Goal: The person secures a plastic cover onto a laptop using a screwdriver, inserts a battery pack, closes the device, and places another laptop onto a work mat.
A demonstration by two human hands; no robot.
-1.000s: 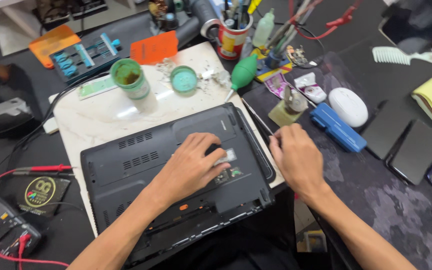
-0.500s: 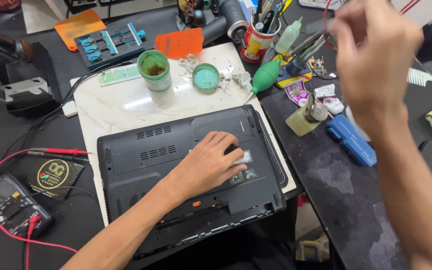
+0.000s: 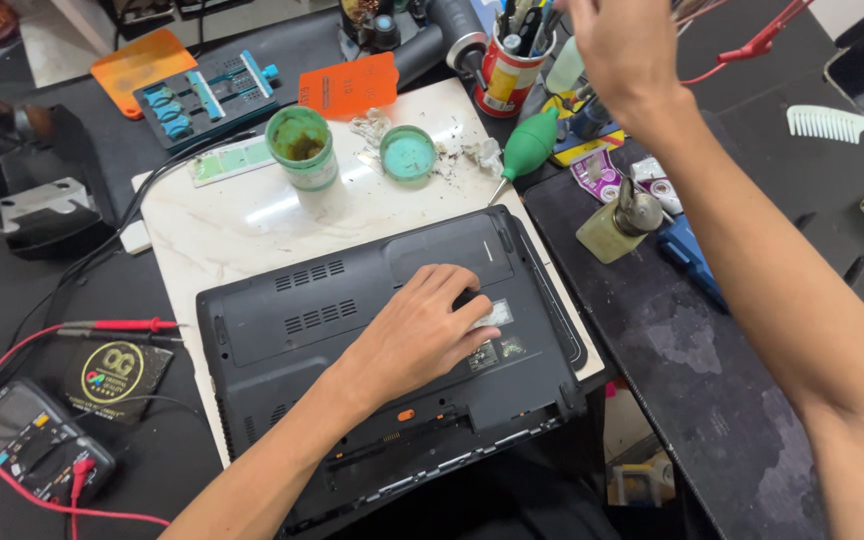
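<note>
Presently logged: left hand (image 3: 422,330), palm down, fingers loosely together and slightly curled, pressed flat on the upturned black laptop (image 3: 382,350), which lies on a white marble slab (image 3: 222,225) at frame centre. Right hand (image 3: 627,45), raised at 1 o'clock, forearm running down to 4 o'clock; its fingers are cut off by the frame edge, so its grip cannot be told. Containers: red tin (image 3: 507,75) at 12 o'clock, crammed with upright tools; green jar (image 3: 302,145) at 11 o'clock, brownish residue inside; its teal lid (image 3: 407,153) just beside, lying open side up; small yellowish bottle (image 3: 617,225) with metal pump top at 2 o'clock. Multimeter (image 3: 37,450) with red leads at 8 o'clock.
</note>
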